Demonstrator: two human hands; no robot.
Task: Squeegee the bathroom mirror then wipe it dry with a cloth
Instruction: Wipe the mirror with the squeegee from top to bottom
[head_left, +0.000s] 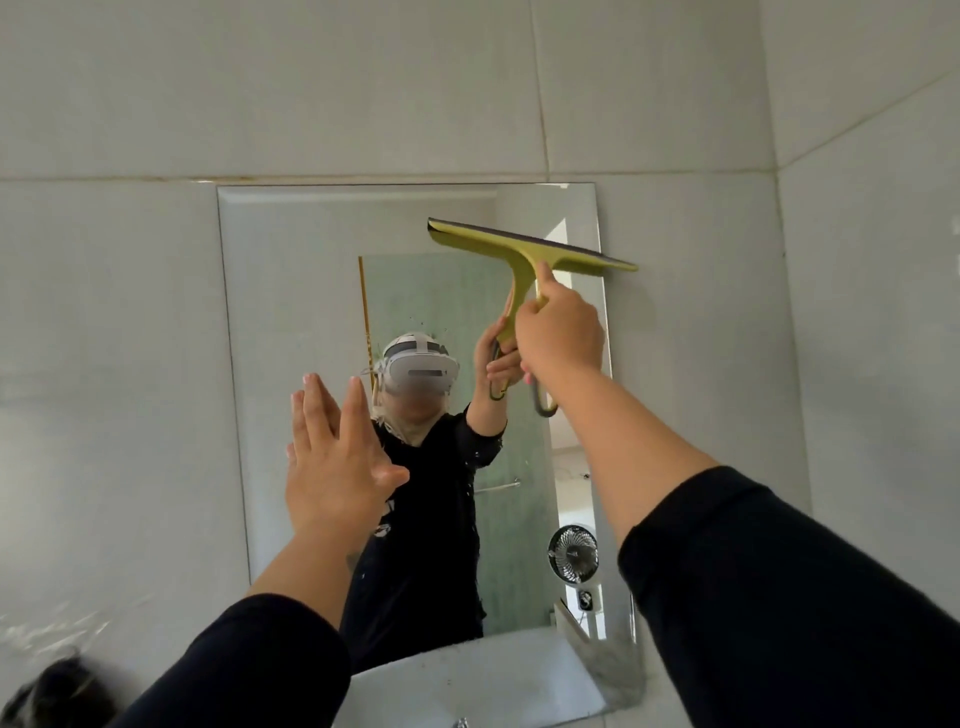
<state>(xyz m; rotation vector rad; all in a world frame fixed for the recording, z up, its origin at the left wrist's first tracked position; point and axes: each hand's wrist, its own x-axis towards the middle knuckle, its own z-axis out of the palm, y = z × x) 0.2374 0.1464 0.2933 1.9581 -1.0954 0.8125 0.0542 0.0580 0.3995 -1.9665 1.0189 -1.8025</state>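
Mirror (291, 291) behind raised squeegee (530, 249), right hand (561, 338), open left hand (332, 467).

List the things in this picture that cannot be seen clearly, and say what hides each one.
Head view:
1. The squeegee handle middle: wrapped by the right hand.
2. Contact between blade and mirror: cannot tell; the blade edge faces away.
3. The cloth: not in view.
4. The left hand palm: faces away.
5. Dark object, bottom left: blurred, cut by the edge.
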